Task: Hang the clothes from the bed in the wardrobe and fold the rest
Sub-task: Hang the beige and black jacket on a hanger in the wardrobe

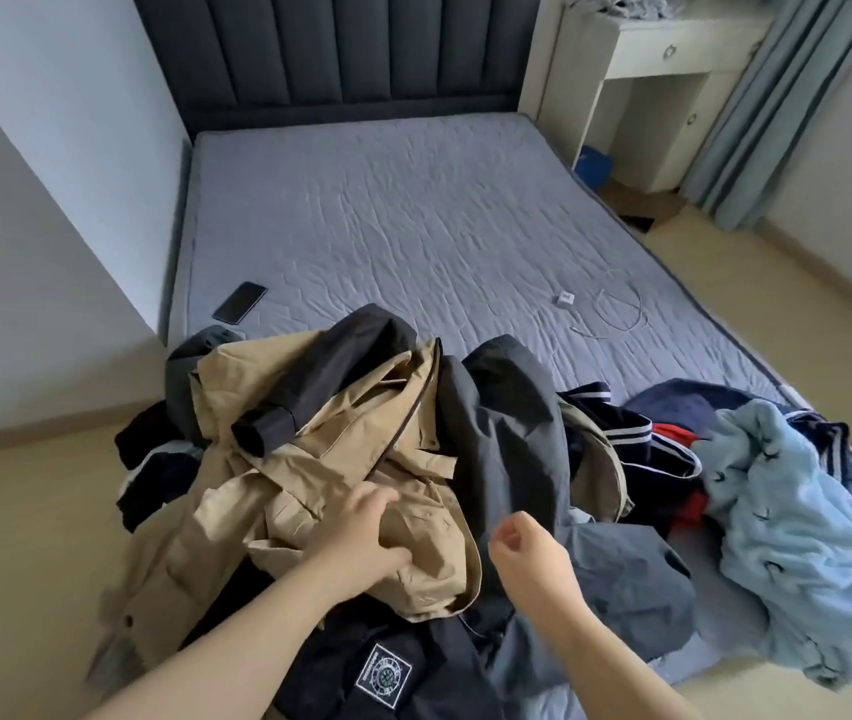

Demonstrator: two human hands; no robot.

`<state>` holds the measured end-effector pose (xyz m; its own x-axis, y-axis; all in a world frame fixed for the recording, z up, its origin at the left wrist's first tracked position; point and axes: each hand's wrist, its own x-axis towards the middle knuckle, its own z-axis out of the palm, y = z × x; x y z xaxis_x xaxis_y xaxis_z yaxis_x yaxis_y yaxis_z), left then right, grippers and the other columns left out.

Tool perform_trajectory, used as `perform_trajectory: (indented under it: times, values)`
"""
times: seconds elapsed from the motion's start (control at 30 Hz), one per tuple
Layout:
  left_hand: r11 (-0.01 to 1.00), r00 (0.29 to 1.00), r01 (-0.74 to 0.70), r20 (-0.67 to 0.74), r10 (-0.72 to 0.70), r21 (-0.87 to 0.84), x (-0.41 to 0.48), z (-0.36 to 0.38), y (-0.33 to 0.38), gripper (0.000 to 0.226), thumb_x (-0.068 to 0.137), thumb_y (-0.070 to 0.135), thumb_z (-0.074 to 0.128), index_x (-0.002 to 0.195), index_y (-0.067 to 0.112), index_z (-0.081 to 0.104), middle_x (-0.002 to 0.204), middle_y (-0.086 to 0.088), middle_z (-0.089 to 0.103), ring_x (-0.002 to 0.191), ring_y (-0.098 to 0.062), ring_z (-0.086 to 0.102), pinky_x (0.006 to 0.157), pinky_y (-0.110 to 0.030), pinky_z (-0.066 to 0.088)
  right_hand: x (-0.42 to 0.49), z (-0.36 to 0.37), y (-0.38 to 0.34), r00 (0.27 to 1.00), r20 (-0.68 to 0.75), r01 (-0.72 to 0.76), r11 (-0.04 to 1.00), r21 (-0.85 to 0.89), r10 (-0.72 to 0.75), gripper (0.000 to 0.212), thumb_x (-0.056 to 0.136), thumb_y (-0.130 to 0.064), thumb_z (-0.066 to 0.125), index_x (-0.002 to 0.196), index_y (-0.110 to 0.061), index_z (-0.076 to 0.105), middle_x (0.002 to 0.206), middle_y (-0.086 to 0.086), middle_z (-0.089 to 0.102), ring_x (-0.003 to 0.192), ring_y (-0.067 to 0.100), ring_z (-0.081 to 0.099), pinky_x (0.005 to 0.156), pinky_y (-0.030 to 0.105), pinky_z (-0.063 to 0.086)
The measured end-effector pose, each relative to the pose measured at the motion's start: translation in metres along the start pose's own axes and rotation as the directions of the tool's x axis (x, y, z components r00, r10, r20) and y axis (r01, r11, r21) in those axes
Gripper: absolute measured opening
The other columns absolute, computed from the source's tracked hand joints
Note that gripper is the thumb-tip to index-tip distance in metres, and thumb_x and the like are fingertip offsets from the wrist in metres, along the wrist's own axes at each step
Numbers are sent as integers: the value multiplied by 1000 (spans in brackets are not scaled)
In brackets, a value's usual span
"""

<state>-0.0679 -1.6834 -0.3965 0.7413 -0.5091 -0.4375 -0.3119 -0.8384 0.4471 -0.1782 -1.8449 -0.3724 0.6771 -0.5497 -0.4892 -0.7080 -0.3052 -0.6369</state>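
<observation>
A heap of clothes lies on the near end of the bed (413, 210). On top is a tan coat (309, 449) with a dark sleeve draped over it. To its right lies a dark grey jacket (512, 444), and a black garment with a white square patch (384, 678) sits nearest me. Navy striped clothes (626, 433) and a light blue fleece (798, 537) lie at the right. My left hand (361, 532) grips a fold of the tan coat. Just above the grey jacket, my right hand (522, 548) hovers with its fingers loosely curled, holding nothing.
A black phone (239, 302) lies on the mattress at the left edge. A white charger with its cable (616, 304) lies at the right. A white desk (663, 70) and blue-grey curtains (777, 96) stand at the back right. Pale floor runs along both sides.
</observation>
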Motion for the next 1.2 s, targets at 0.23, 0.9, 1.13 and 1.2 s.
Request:
perform_trajectory:
  times: [0.23, 0.9, 1.13, 1.2]
  values:
    - [850, 990, 91, 47, -134, 519, 26, 58, -27, 91, 87, 22, 54, 145, 38, -14, 157, 2, -12, 144, -29, -7, 112, -58, 0, 26, 21, 49, 984, 141, -101, 994, -48, 107, 10, 85, -20, 42, 83, -22, 52, 85, -5, 60, 73, 14, 53, 61, 25, 41]
    - [849, 864, 18, -419, -278, -527, -49, -122, -36, 27, 93, 11, 42, 98, 32, 59, 91, 12, 59, 90, -18, 57, 75, -29, 45, -24, 25, -75, 968, 120, 213, 974, 80, -222, 35, 86, -19, 55, 119, -26, 45, 82, -9, 60, 65, 4, 56, 50, 16, 41]
    - [410, 821, -273, -433, -372, -870, -105, -230, 13, 24, 92, 7, 46, 81, 16, 66, 76, -5, 65, 65, -19, 61, 58, -28, 49, -57, 12, -172, 863, 82, 498, 867, 27, -498, 88, 68, -33, 68, 143, -31, 21, 135, 1, 46, 124, 26, 44, 96, 40, 43]
    - [453, 803, -372, -526, -281, -810, -128, -256, 28, 30, 91, 1, 42, 95, 17, 66, 94, -10, 68, 85, -28, 63, 71, -35, 49, -72, 8, -202, 837, 94, 545, 837, -47, -540, 103, 53, -55, 61, 144, -35, 19, 143, -3, 35, 134, 26, 30, 104, 39, 33]
